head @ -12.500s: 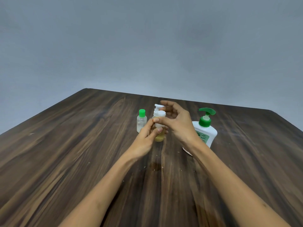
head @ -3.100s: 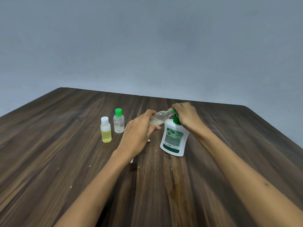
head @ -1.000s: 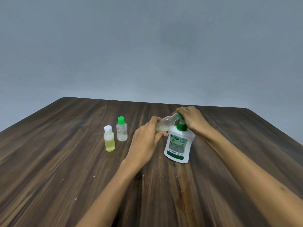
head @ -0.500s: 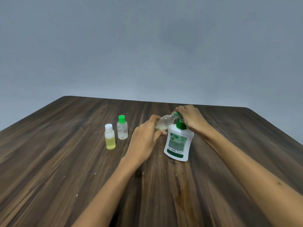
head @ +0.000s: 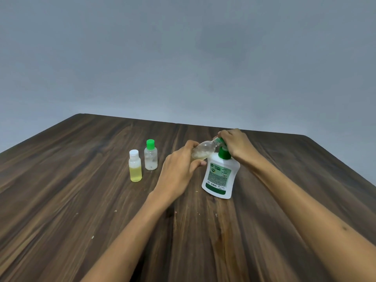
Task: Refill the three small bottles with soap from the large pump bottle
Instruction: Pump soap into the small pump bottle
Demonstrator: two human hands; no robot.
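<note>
A white pump bottle (head: pixel 219 176) with a green collar and a green label stands on the wooden table (head: pixel 81 180). My right hand (head: pixel 236 146) covers its pump head from above. My left hand (head: pixel 181 169) holds a small clear bottle (head: pixel 203 150) tilted on its side, its open mouth against the pump nozzle; a little pale soap lies inside. To the left stand a small bottle with a white cap (head: pixel 135 168), half full of yellow liquid, and behind it a small clear bottle with a green cap (head: pixel 150 157).
A plain grey wall rises behind the table's far edge. The table's right edge runs diagonally past my right forearm. Small pale crumbs dot the wood near my left arm.
Over the last second both hands have stayed at the pump with the small bottle held to the nozzle. Much earlier, my hands were on the white-capped bottle.
</note>
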